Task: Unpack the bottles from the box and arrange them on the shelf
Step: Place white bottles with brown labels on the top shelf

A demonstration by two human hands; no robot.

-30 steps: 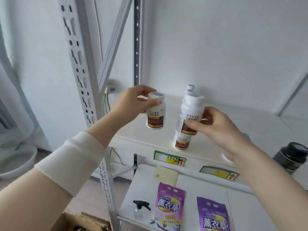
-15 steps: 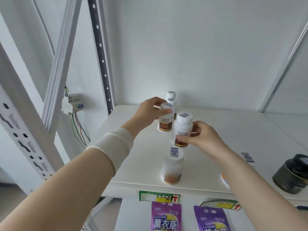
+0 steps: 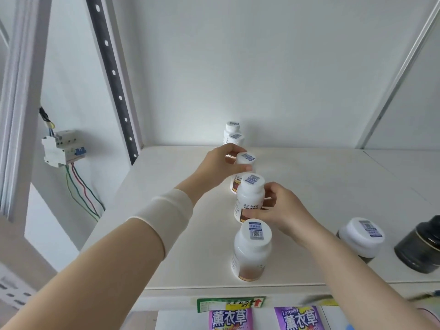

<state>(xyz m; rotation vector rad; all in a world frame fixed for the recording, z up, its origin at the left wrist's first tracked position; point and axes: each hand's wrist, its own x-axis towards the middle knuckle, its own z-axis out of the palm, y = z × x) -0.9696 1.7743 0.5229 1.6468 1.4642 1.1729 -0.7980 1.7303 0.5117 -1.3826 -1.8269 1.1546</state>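
**A:** Where's the row at, front to back?

**B:** The front bottle (image 3: 252, 251) stands free on the shelf (image 3: 178, 210), just on the near side of the right grip (image 3: 281, 210). It's upright, cap up.

**A:** And the right grip?

**B:** It's wrapped round the label band of the second bottle (image 3: 250, 198), thumb in front and fingers behind. That bottle leans a touch. I can't tell if its base is down.

**A:** Left?

**B:** The left grip (image 3: 219, 163) is just beyond the right one. It pinches the third bottle (image 3: 245, 160) at the cap and shoulder. Two back bottles (image 3: 234, 132) stand past it, near the wall, and all five sit in one line. The box isn't in view.

**A:** How will they handle?

**B:** I'd guess small plastic pill bottles, so light and rigid, and they won't crush. The walls look smooth and probably a bit slick. They're tall for their base, so they should tip easily.

**A:** Best place to hold?

**B:** Round the body at mid-height for setting down, since that controls tilt. Cap-and-shoulder works where neighbours crowd in, as with the left grip. Gaps are tight, so let go straight up or a knuckle will likely clip the next bottle.

**A:** Anything off to the side?

**B:** A white-capped jar (image 3: 360, 234) and a dark jar (image 3: 421, 251) sit outboard of the right grip, well apart from the row.
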